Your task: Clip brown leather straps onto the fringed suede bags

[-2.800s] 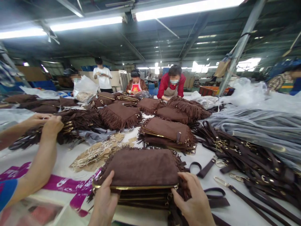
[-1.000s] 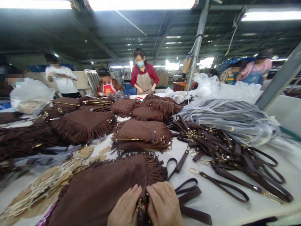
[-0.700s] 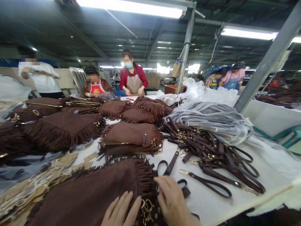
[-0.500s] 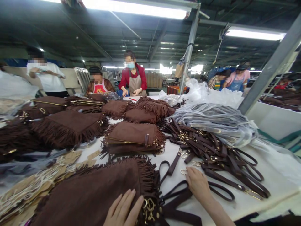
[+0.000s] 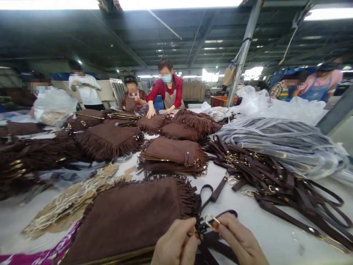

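right of the bag (image 5: 132, 213), the left hand (image 5: 175, 241) pinches a fitting (image 5: 191, 233), the right hand (image 5: 238, 237) a clasp (image 5: 211, 217) (not yet joined), loose straps (image 5: 278, 187) beyond.

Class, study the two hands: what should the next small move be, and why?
Probably bring the clasp across to the left hand. The right hand holds the clasp just short of it, and the left hand is by the bag's fringed end, though what it grips is mostly hidden.
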Tool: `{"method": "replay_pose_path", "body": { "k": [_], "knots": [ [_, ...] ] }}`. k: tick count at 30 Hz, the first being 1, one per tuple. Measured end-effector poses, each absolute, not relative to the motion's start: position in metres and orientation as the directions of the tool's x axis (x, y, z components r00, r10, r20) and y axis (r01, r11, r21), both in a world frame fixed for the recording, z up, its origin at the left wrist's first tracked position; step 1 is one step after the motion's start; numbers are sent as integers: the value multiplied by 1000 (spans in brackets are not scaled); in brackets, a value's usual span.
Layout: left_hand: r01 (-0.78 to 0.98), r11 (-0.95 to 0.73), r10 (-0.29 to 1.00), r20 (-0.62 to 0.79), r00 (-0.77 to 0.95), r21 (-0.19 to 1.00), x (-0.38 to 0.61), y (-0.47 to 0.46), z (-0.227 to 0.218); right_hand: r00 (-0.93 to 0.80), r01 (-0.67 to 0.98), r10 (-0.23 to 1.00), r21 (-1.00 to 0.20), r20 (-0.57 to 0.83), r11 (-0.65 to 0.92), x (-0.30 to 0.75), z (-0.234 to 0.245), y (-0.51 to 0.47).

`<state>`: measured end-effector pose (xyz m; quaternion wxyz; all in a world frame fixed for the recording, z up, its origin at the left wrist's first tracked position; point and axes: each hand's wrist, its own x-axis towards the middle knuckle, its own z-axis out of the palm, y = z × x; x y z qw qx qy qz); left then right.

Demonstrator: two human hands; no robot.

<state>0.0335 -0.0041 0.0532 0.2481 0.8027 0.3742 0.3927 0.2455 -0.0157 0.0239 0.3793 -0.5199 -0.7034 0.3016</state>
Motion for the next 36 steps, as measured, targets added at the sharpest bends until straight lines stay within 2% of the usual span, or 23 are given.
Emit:
{"method": "replay_pose_path", "body": {
  "k": [3, 7, 9, 12, 14, 16, 19, 21, 23, 25, 27, 28, 30, 36],
  "knots": [
    [449, -395, 897, 230, 378, 801, 49, -4, 58, -312, 430, 938, -859, 149, 279, 228, 39, -26],
    [476, -147, 944, -22, 330, 867, 54, -4, 58, -352, 474, 916, -808, 191, 350, 220, 32, -29],
    [428, 4, 956, -129, 265, 904, 55, -5, 55, -374, 536, 883, -711, 283, 455, 218, 24, -29],
    [335, 93, 958, -176, 225, 938, 56, -5, 47, -436, 653, 763, -415, 478, 634, 213, 11, -30],
    [301, 116, 959, -186, 216, 947, 57, -4, 43, -449, 703, 693, -256, 564, 664, 209, 5, -30],
    [279, 136, 956, -200, 215, 951, 59, -5, 41, -432, 735, 665, -190, 609, 651, 206, 1, -31],
    [263, 165, 943, -230, 240, 951, 58, -8, 43, -396, 759, 662, -179, 636, 626, 203, -2, -32],
    [304, 82, 963, -155, 223, 949, 53, -12, 45, -375, 761, 696, -224, 612, 608, 202, -2, -31],
    [412, -164, 982, 107, 157, 897, 45, -15, 45, -307, 766, 730, -296, 611, 570, 204, -3, -31],
    [594, -424, 887, 446, 119, 684, 35, -16, 42, -219, 777, 759, -360, 613, 516, 208, -5, -31],
    [739, -538, 753, 624, 207, 405, 27, -15, 35, -179, 789, 792, -396, 583, 470, 211, -7, -31],
    [776, -555, 717, 645, 264, 299, 25, -13, 31, -183, 795, 810, -400, 558, 455, 213, -9, -31],
    [794, -578, 689, 634, 350, 190, 26, -10, 22, -197, 812, 828, -385, 525, 438, 213, -12, -29],
    [779, -610, 596, 732, 331, 144, 39, 2, 13, -171, 882, 778, -258, 605, 394, 196, -12, -8]
  ]
}}
